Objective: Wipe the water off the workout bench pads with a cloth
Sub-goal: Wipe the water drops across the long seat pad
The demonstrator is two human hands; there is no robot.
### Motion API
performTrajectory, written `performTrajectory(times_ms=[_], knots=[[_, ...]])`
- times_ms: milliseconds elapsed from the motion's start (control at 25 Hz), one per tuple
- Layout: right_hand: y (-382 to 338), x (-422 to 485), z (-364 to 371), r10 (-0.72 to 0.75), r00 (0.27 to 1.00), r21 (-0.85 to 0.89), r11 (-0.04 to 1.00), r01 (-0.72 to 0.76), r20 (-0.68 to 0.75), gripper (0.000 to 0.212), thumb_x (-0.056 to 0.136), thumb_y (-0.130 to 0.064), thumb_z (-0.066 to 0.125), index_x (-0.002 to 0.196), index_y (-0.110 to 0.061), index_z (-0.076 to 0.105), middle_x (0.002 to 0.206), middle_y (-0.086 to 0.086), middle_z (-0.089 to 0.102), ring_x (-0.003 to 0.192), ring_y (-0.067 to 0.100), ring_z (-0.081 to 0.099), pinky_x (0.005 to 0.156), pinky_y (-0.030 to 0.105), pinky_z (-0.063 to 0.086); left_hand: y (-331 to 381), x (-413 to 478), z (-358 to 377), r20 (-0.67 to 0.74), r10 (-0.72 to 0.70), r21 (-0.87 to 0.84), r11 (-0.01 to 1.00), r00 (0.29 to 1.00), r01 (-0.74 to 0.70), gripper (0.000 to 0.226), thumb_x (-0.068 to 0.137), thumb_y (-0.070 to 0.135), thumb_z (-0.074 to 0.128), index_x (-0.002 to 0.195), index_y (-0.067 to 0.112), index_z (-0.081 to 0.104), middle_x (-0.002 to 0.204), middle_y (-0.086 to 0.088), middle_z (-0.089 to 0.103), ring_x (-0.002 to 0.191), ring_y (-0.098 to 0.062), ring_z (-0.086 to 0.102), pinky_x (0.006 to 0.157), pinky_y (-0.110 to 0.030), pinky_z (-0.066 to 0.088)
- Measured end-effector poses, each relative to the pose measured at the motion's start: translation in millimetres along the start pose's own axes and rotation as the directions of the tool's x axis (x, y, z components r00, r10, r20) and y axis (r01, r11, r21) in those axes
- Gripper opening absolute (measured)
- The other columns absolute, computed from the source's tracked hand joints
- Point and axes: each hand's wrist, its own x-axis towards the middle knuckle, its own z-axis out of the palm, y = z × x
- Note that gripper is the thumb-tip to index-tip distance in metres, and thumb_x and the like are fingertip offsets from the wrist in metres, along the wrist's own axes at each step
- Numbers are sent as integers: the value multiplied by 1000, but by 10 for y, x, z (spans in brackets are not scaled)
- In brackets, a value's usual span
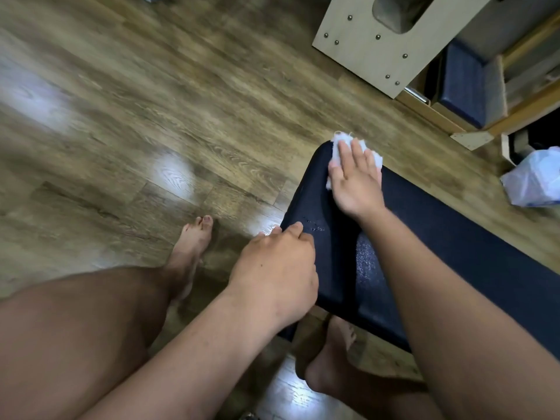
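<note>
Fingers straight, my right hand point(356, 183) presses the cloth point(337, 151) onto the far end of the pad point(454, 234); my left hand point(272, 268) grips its edge for bracing.

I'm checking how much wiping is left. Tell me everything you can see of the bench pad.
The bench pad is dark navy, smooth like vinyl, and lies flat with rounded corners above a wooden floor. Water droplets bead near its middle and beside the left hand, which grips its side edge. The right hand presses a white cloth flat on its far corner.
</note>
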Motion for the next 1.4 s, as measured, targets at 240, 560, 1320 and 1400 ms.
performTrajectory(times_ms=[240,560,1320,1400], knots=[[-72,-2071,314,-236,970,-11,972,236,-52,59,101,-44,5,154,-23,22,163,0,14,150,22,7,117,49,15,103,-50,-18,2,-56,113,992,998,56,35,93,27,46,127,17,51,155,-7,32,126,-26,50,96,-37,42],[8,-771,166,-89,995,-62,994,86,-47,57,99,-49,18,153,-36,6,164,-5,-5,150,22,-8,120,44,2,246,-67,-68,-59,-109,106,988,992,114,26,92,25,46,115,16,56,115,-5,56,108,-27,58,78,-34,42],[-80,-806,223,-418,906,-172,889,424,74,59,98,-44,30,153,-26,21,162,1,13,150,26,5,120,45,9,264,105,-81,-151,-131,118,982,980,150,42,93,17,38,135,18,40,134,-1,44,125,-24,44,81,-37,37],[-60,-194,89,-264,964,-164,950,266,35,53,102,-43,21,153,-30,19,163,-1,8,150,27,2,120,43,7,264,120,8,-184,-47,113,991,982,68,47,89,17,47,136,17,42,142,-4,42,130,-26,42,94,-41,41]])
